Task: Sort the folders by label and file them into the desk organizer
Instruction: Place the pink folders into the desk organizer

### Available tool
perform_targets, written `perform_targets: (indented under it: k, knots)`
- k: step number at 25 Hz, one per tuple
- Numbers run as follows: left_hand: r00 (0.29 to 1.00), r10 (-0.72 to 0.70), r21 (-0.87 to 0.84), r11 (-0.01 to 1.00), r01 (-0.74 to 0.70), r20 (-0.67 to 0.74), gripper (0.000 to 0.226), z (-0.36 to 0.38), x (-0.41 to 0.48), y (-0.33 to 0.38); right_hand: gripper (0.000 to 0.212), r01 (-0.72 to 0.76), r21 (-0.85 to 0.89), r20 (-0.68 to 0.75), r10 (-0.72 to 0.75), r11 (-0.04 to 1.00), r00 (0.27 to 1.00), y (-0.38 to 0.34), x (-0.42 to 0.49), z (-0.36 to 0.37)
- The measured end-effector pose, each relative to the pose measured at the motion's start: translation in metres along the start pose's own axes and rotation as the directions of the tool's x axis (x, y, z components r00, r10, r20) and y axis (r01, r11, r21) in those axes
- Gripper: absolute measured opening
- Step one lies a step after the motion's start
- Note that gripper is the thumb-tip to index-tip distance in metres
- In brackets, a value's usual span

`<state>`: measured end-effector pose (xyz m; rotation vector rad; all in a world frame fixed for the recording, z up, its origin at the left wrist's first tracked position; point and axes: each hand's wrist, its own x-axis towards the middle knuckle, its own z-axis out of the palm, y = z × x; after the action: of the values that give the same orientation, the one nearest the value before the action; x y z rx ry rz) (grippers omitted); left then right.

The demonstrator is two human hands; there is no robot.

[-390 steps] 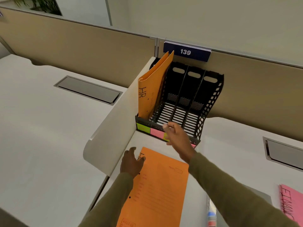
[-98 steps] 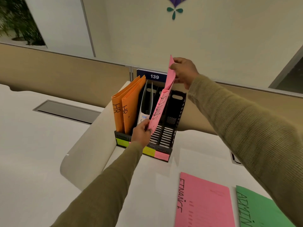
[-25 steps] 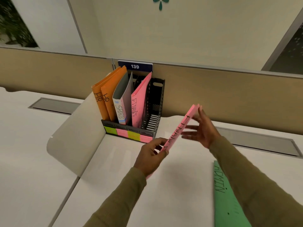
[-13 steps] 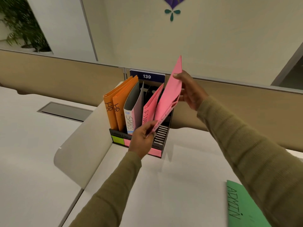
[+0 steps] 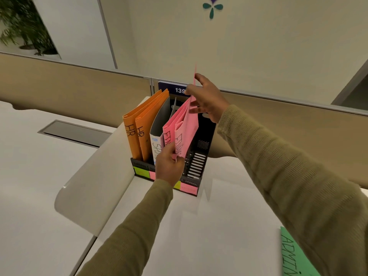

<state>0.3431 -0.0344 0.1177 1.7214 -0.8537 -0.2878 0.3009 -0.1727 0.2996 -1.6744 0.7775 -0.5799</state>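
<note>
A black slotted desk organizer [image 5: 196, 166] stands against the partition. Its leftmost slot holds two orange HR folders [image 5: 137, 134], and a grey-white folder [image 5: 158, 136] stands in the slot beside them. A pink finance folder [image 5: 169, 128] stands in the third slot. Right beside it is a second pink finance folder [image 5: 188, 132], standing almost upright in the same slot. My left hand [image 5: 169, 168] pinches its lower front corner. My right hand [image 5: 207, 100] holds its top rear edge. The rightmost slot shows no folder. A green admin folder [image 5: 292, 255] lies flat on the desk at the lower right.
Green and pink sticky labels [image 5: 142, 172] run along the organizer's front. A curved white divider panel [image 5: 95, 188] rises left of the organizer. A grey cable hatch [image 5: 73, 132] sits in the left desk. The beige partition [image 5: 278, 120] with a blue number plate stands behind.
The second pink folder has gone from tilted above the organizer down into the third slot, beside the first pink one. Both hands followed it, the right one dropping lower.
</note>
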Motion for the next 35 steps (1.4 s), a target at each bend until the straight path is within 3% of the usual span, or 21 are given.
perform_targets:
  k: [6, 12, 20, 24, 28, 33, 35]
  knots:
    - [0.959, 0.110, -0.103, 0.985, -0.141, -0.260, 0.024, -0.020, -0.018, 0.013, 0.082, 0.163, -0.109, 0.065, -0.157, 0.981, 0.985, -0.030, -0.016, 0.023]
    - [0.947, 0.055, -0.082, 0.993, -0.086, -0.318, 0.030, -0.034, -0.023, 0.018, 0.086, 0.185, -0.129, 0.116, -0.171, 0.974, 0.978, -0.050, -0.030, 0.042]
    - [0.919, 0.095, -0.071, 0.989, -0.131, -0.383, 0.023, -0.047, -0.025, 0.019, 0.089, 0.257, -0.176, 0.153, -0.231, 0.950, 0.961, -0.069, -0.034, 0.061]
    - [0.954, 0.065, -0.111, 0.989, -0.102, -0.292, 0.009, -0.045, -0.012, 0.011, 0.086, 0.269, -0.271, 0.124, -0.244, 0.924, 0.962, -0.063, -0.022, 0.067]
    - [0.995, 0.014, -0.083, 0.996, -0.022, -0.094, 0.015, -0.026, 0.016, -0.009, 0.081, 0.204, -0.344, 0.043, -0.202, 0.916, 0.979, -0.038, 0.004, 0.055]
    - [0.992, -0.117, 0.048, 0.992, 0.114, 0.050, 0.038, -0.002, 0.040, -0.035, 0.083, -0.012, -0.352, -0.051, -0.007, 0.936, 0.999, 0.016, 0.024, 0.039]
    - [0.988, -0.129, 0.093, 0.988, 0.121, 0.083, 0.030, 0.004, 0.041, -0.042, 0.084, -0.062, -0.403, -0.014, 0.061, 0.913, 0.998, 0.044, 0.019, 0.041]
